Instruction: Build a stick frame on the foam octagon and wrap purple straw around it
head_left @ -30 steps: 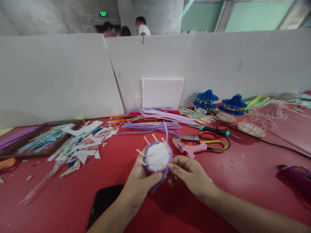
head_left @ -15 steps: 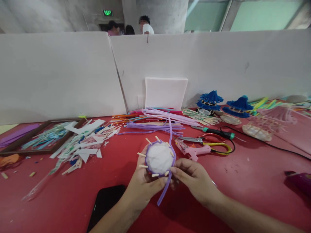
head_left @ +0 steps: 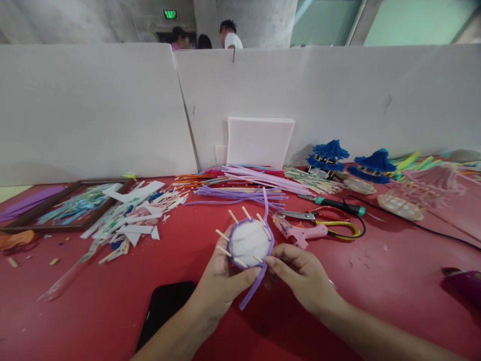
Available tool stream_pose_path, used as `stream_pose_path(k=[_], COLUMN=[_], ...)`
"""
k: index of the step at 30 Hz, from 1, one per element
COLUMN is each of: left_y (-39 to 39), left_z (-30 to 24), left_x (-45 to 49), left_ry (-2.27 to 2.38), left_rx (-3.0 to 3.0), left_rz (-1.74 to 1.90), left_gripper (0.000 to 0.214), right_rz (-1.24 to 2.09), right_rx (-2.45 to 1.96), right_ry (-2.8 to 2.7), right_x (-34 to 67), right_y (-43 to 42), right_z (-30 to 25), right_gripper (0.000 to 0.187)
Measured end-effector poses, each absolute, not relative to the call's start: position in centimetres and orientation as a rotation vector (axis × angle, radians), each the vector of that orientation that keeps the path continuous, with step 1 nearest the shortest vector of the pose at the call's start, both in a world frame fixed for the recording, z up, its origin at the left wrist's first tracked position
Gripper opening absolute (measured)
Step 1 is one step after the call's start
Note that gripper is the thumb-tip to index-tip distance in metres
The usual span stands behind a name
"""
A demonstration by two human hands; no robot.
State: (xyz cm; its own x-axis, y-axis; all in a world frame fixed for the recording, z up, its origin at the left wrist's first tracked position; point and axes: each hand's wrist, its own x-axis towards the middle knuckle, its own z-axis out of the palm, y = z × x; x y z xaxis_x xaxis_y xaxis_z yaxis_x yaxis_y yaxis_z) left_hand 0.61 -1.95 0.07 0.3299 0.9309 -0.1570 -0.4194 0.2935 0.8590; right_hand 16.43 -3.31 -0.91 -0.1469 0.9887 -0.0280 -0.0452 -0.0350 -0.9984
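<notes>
A round white piece [head_left: 249, 243] is ringed by short wooden sticks, with a purple pipe cleaner [head_left: 254, 290] running along its edge. My left hand [head_left: 221, 278] is closed around its left and lower side, the thumb pressing near the bottom rim. At the right rim my right hand [head_left: 296, 273] pinches the purple pipe cleaner against the piece. One end of that strip hangs below the rim and the other sticks up past the top right. The fingers of my left hand under the piece are hidden.
Behind lie bundled purple pipe cleaners [head_left: 240, 196]. To the right are a pink glue gun [head_left: 300, 231], yellow-handled scissors [head_left: 340, 228] and blue-roofed models [head_left: 327, 156]. A black phone [head_left: 165, 306] lies at front left, scraps [head_left: 139, 220] beyond it. A white partition [head_left: 112, 110] closes the back.
The round piece has tilted slightly in my hands, so its sticks point more upward. Both hands keep their hold, and the view has shifted a little.
</notes>
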Motion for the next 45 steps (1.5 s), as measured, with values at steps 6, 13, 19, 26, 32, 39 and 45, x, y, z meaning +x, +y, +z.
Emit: stream_pose_path(k=[6,13,19,26,32,39,45], left_y=[-1.9,-1.9,-1.9,-2.0,-2.1,-1.5,-1.6], left_z=[0.1,-0.2,0.0,0.3,0.6,-0.5,0.4], left_x=[0.6,0.5,0.5,0.6,0.8,0.6,0.7], left_ry=[0.739,0.72,0.73,0.818,0.846,0.865,0.927], left_rx=[0.892,0.93,0.923,0.868,0.878,0.794,0.74], left_rz=[1.041,1.033,1.016,1.041,1.086,1.182,1.198], left_gripper=[0.096,0.095,0.095,0.102,0.098,0.097,0.089], right_rz=[1.303,1.236,1.21,1.132,0.879,0.15,0.065], right_rx=[-1.116,-1.124,-1.123,-1.184,-1.294,-1.697,-1.694], right_ry=[-1.329,-1.384,-1.388,-1.474,-1.73,-2.236,-2.407], right_x=[16.5,16.5,16.5,16.4,19.1,27.1,28.9], right_y=[-3.4,-3.5,-3.6,-3.4,-1.9,0.7,0.5], right_z=[-1.4,-1.4,-1.4,-1.8,0.0,0.2,-1.3], right_gripper=[0.03,0.027,0.026,0.025,0.023,0.049,0.044])
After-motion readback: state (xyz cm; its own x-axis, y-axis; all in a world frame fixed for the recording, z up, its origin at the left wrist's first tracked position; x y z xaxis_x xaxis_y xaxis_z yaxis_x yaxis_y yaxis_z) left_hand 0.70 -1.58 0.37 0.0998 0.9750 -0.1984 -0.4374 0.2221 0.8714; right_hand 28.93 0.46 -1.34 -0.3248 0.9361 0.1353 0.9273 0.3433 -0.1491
